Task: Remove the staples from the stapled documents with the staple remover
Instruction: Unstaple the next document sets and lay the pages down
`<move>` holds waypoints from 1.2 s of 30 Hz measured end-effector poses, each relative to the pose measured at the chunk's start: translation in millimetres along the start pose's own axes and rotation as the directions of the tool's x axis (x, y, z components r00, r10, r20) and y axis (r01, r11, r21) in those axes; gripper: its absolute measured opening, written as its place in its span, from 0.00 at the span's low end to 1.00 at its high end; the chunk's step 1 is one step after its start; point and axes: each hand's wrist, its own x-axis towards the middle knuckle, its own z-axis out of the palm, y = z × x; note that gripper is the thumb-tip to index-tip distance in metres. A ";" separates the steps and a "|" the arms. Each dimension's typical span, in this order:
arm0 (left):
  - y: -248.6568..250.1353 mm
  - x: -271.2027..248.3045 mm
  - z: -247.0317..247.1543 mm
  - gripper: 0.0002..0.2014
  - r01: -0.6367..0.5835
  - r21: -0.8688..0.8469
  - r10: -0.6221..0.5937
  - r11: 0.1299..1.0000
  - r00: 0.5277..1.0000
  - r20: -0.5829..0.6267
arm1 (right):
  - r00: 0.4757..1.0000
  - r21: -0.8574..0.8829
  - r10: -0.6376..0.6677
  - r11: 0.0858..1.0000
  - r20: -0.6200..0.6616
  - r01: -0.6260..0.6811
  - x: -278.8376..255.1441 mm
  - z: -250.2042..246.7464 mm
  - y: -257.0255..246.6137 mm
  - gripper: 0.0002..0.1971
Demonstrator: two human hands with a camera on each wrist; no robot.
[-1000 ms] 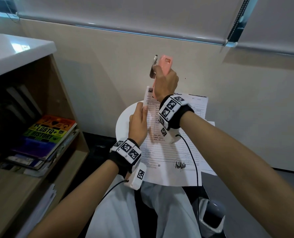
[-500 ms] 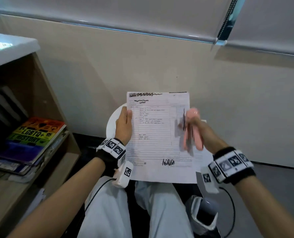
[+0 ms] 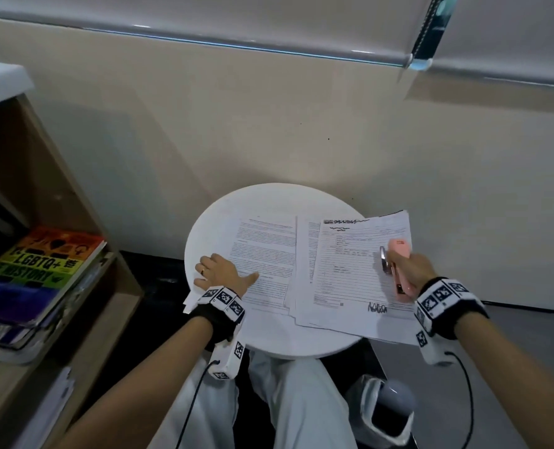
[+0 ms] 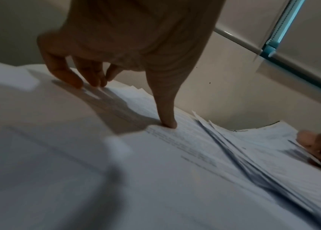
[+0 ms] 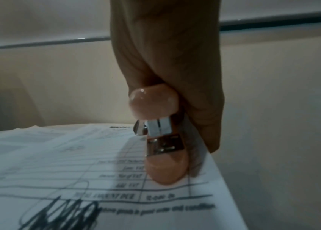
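Note:
Two paper documents lie on the round white table (image 3: 269,199): a printed text document (image 3: 265,254) on the left and a lined form (image 3: 350,273) overlapping it on the right. My left hand (image 3: 223,273) rests flat on the left document's near corner, its thumb (image 4: 167,121) pressing the page (image 4: 185,140). My right hand (image 3: 411,270) grips a pink staple remover (image 3: 398,251) with metal jaws, held over the form's right edge. In the right wrist view the pink tool (image 5: 155,102) hangs just above the form (image 5: 67,171). No staple is visible.
A wooden bookshelf (image 3: 74,205) with a stack of books (image 3: 42,257) stands close on the left. The wall is right behind the table. A lined waste bin (image 3: 382,413) sits on the floor at bottom right. My knees are under the table's near edge.
The form that my left hand held up now lies on the table's right side. My left hand has moved onto the left document. My right hand has lowered with the pink tool.

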 end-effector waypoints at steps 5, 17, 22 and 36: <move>-4.5 20.6 -6.3 0.54 0.026 0.063 -0.033 0.998 0.993 0.117 | 0.999 -0.135 -0.038 0.990 -0.002 0.037 16.1 20.7 0.2 0.15; -36.1 29.2 -12.2 0.28 -0.153 -0.349 0.152 0.925 0.988 -0.031 | 0.875 -0.534 -0.460 0.707 0.151 0.464 -37.1 80.0 22.0 0.28; -74.1 28.7 -16.3 0.17 -0.174 -0.450 0.121 0.876 0.982 -0.144 | 0.939 -0.241 -0.241 0.923 0.244 0.300 -52.2 101.3 43.8 0.43; -139.5 21.2 -60.0 0.13 -0.183 -0.853 0.285 0.489 0.958 -0.042 | 0.936 -0.238 -0.239 0.923 0.258 0.301 -55.4 100.1 41.6 0.40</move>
